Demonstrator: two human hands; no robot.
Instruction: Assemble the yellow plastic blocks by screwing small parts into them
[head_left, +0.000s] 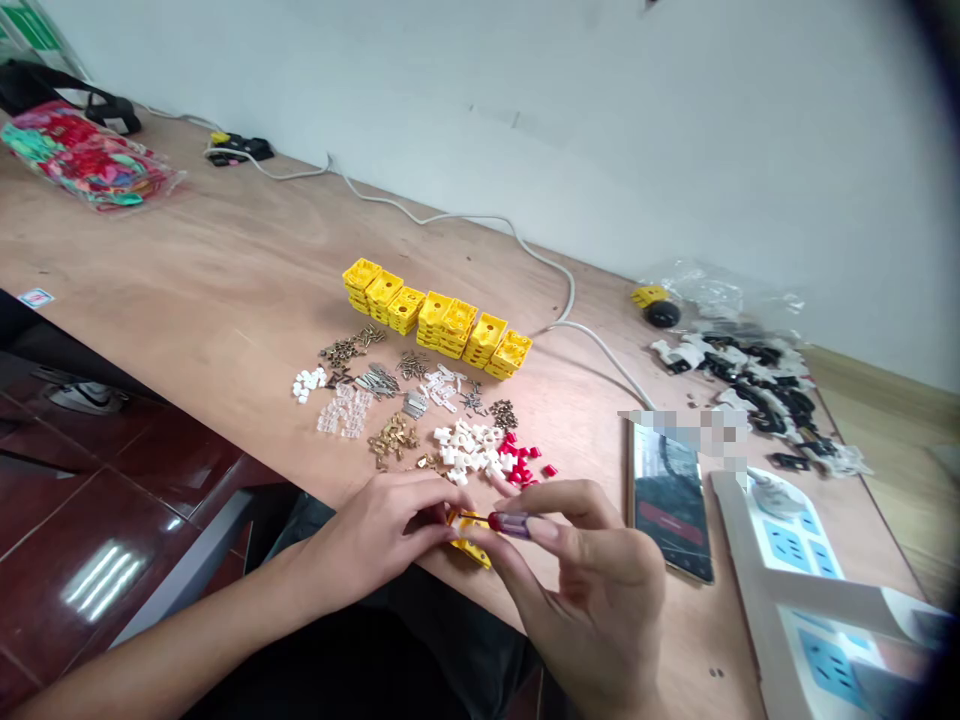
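At the table's near edge, my left hand (382, 530) has its fingers closed on a small yellow housing (474, 548). My right hand (592, 570) grips a screwdriver (514, 524) with a red and clear handle, its shaft pointing left over the housing. The tip is hidden near my left fingertips. Just beyond my hands lie white caps (469, 450), red caps (525, 460) and brass pieces (393, 438). Behind these are clear plastic parts (345, 411), metal strips (377, 380) and screws (412, 364). Stacked yellow housings (446, 325) stand in a row farther back.
A phone (671, 505) lies right of my hands, beside a power strip (795, 540). Black and white parts (757, 385) are piled at the back right. A grey cable (465, 216) runs along the wall; a colourful bag (90, 160) lies far left.
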